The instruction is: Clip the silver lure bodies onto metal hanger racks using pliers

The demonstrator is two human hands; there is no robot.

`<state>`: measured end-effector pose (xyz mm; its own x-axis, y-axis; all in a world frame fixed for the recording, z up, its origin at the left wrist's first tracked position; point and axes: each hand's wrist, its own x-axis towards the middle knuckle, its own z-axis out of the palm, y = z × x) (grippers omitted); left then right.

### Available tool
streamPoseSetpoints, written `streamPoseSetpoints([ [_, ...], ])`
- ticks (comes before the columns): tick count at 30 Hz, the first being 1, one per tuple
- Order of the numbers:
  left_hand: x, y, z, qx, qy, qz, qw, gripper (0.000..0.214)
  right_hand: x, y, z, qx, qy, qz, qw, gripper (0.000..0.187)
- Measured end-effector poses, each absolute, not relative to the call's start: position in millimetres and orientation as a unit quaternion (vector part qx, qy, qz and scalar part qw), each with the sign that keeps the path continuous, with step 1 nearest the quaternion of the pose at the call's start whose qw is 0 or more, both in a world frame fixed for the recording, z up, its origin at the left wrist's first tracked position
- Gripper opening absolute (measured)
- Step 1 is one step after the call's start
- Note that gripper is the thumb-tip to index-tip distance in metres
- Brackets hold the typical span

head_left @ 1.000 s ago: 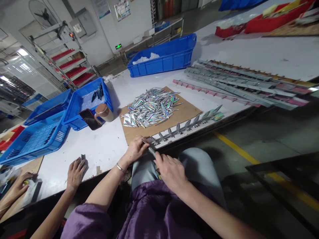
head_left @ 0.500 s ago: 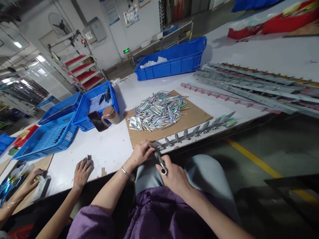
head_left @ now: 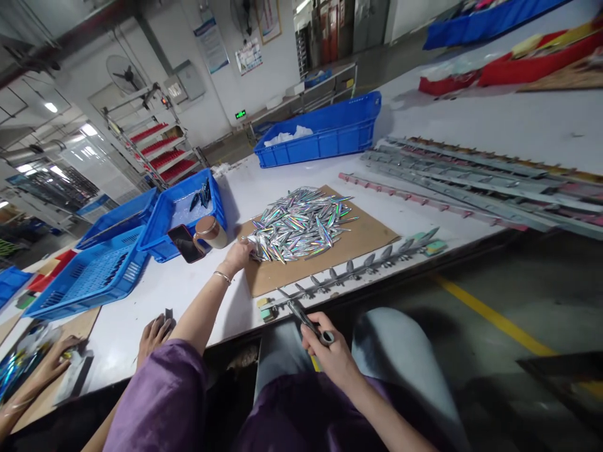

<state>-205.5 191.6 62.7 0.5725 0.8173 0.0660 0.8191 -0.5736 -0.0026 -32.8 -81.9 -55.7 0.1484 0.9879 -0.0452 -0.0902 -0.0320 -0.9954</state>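
Silvery spindle-shaped pieces (head_left: 301, 223) on the cardboard (head_left: 264, 279) are being touched, best singly, by the left hand (head_left: 239, 254) — grip untellable — while the tube-ended tool (head_left: 302, 316) is being held, ideally steady, in the curled fingers of the right hand (head_left: 332, 355).

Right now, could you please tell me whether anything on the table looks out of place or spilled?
Possibly the phone and mug by a blue basket: personal items among work things. The silver pieces lie heaped on cardboard, with no visible spill.
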Motion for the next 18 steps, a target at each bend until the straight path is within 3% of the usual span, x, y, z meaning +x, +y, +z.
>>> streamPoseSetpoints([
  [6,-213.1,185.4,62.0,-0.887,-0.458,-0.051,-0.008,0.022,-27.3,-94.4,-51.6,-0.571,-0.467,0.427,0.523,0.033],
  [10,-226.9,150.9,61.4,-0.868,-0.482,-0.122,-0.010,0.019,-35.8,-107.2,-45.6,-0.530,-0.380,0.485,0.582,0.040],
  [13,-231.9,106.5,51.9,-0.839,-0.464,-0.235,-0.160,0.018,-47.6,-106.2,-40.1,-0.426,-0.203,0.633,0.614,0.042],
  [16,-231.7,63.4,40.7,-0.775,-0.392,-0.313,-0.384,0.020,-56.2,-98.0,-34.0,-0.314,0.011,0.763,0.565,0.032],
  [18,-230.5,44.4,36.8,-0.777,-0.366,-0.308,-0.410,0.029,-59.6,-93.0,-30.8,-0.254,0.108,0.807,0.523,0.020],
])
